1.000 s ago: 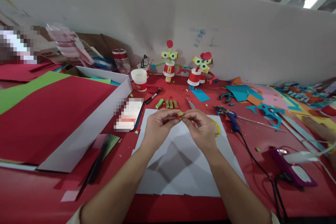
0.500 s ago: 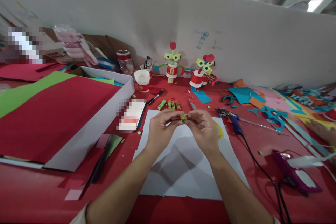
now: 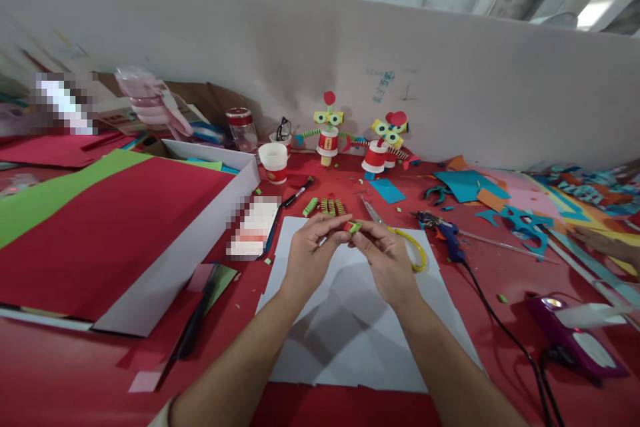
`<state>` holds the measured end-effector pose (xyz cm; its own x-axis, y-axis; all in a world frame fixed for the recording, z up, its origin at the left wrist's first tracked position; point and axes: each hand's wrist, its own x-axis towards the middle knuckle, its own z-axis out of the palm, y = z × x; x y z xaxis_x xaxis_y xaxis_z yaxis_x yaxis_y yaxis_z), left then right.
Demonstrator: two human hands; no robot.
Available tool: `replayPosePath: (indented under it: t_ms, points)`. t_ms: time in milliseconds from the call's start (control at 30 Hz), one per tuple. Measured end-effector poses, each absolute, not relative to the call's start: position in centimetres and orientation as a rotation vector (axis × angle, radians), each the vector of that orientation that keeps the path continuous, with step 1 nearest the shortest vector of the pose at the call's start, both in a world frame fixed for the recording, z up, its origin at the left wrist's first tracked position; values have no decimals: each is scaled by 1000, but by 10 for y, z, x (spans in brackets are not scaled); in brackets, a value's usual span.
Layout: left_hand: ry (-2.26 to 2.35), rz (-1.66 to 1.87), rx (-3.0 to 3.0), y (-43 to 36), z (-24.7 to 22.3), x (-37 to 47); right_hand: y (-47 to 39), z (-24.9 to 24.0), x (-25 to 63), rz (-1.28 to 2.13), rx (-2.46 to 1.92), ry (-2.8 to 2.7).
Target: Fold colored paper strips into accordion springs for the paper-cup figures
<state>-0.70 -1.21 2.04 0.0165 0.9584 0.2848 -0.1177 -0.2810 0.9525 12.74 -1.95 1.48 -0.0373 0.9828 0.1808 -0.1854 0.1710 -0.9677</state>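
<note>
Two bare hands meet over the middle of a red table (image 3: 510,273), and between their fingertips we find a small folded paper piece (image 3: 353,227), red and bright green, mostly hidden by the fingers; it is held up over the far part of a white sheet (image 3: 370,360); beyond it, on the table, we see several folded strips (image 3: 332,207) in green and dark tones, pleated like little springs.

The sheet's left and right edges spread apart towards us, and its near edge lies just short of the table's front; between the forearms we have open room over the sheet, crossed by soft shadows; on the left stands a white box (image 3: 135,307) topped with red and green paper, with a phone (image 3: 257,227) between it and the sheet; on the right, a blue glue gun (image 3: 453,243) lies just off the sheet, its black cord trailing towards us.

The left hand (image 3: 313,253) is nearly closed, pinching the piece between thumb and fingers; the right hand (image 3: 390,253) pinches it from the other side, its fingers curled, beside the yellow handle of some scissors (image 3: 421,255); whether it touches them, we cannot tell.
</note>
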Motion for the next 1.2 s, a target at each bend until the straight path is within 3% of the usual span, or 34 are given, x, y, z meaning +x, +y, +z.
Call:
replayPosePath:
  t_ms: [400, 800, 1200]
  points:
    - [763, 1377, 852, -14, 14, 3, -24, 13, 113, 1560, -789, -801]
    - [609, 1229, 677, -3, 15, -12, -20, 14, 130, 1032, -982, -1329]
    - [751, 1254, 931, -2, 10, -12, -20, 19, 129, 1014, -969, -1293]
